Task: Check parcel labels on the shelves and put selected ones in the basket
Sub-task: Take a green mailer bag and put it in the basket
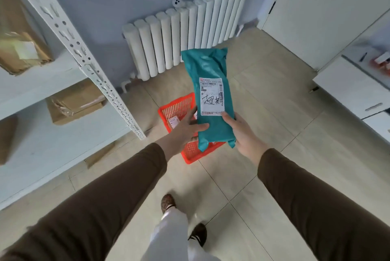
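Observation:
I hold a long teal plastic parcel (211, 71) upright in front of me, its white label (211, 96) with a barcode and black handwriting facing me. My right hand (244, 134) grips its lower right edge, thumb by the label. My left hand (185, 129) supports the lower left side, thumb across the front. Directly below the parcel, on the floor, sits a red mesh basket (179, 105) with at least one labelled parcel (173, 122) inside, partly hidden by my hands.
White metal shelves (63, 83) on the left carry brown cardboard parcels (76, 102) and one more (19, 49). A white radiator (183, 30) stands against the far wall. White cabinets (350, 90) line the right side. My feet stand on the tiled floor (263, 176).

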Available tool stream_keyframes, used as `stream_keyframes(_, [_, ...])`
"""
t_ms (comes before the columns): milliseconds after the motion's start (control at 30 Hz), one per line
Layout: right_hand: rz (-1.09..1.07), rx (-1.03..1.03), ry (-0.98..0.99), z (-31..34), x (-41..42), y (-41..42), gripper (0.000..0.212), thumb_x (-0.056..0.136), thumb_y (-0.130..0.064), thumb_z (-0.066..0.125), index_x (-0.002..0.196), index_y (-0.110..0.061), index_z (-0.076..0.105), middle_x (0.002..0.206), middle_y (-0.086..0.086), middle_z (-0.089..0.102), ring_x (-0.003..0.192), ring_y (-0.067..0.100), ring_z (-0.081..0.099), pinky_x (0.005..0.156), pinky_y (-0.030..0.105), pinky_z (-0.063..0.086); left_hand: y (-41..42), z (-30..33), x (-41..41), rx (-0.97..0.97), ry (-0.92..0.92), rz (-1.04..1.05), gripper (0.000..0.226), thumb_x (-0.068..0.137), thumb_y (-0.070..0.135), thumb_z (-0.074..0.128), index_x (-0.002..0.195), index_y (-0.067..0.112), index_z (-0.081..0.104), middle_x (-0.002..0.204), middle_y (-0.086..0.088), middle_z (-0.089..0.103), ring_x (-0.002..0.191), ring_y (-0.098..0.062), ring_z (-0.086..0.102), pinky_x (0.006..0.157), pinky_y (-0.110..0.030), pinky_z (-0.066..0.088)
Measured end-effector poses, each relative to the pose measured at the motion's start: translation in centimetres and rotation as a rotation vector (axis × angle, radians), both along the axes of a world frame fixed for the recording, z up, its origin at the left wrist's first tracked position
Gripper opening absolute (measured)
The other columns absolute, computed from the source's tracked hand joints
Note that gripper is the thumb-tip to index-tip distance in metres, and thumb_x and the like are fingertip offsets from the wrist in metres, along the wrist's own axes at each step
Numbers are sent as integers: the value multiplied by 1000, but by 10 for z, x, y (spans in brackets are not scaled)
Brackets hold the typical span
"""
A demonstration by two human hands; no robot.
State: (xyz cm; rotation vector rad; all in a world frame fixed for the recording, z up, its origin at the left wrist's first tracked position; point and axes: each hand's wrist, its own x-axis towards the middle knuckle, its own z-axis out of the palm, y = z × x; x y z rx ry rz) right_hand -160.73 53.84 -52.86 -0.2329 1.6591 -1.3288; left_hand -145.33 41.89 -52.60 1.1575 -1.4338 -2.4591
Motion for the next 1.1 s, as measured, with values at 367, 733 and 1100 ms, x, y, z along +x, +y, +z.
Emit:
stream_keyframes(367, [176,119,-109,-117,-78,-74,56,87,-61,71,132,-29,57,119,3,76,110,30,73,100,57,56,-57,-105,-68,93,-135,165,75,94,12,76,155,33,38,146,-3,57,125,-27,63,94,-39,61])
stream_keyframes(733, [313,203,-195,-291,-138,-133,52,90,-60,67,134,-36,56,121,1,75,110,30,73,97,55,58,-72,-285,-132,197,-216,511,66,99,9,68,155,33,43,145,-1,60,113,-19,68,89,-36,63])
stream_keyframes(1100, [371,144,-150,-489,-177,-190,39,97,-41,67,134,-33,57,124,-7,73,116,19,69,103,45,55,-97,-485,-177,175,-163,696,55,99,13,67,146,40,56,129,-4,72,100,-21,69,61,-28,52])
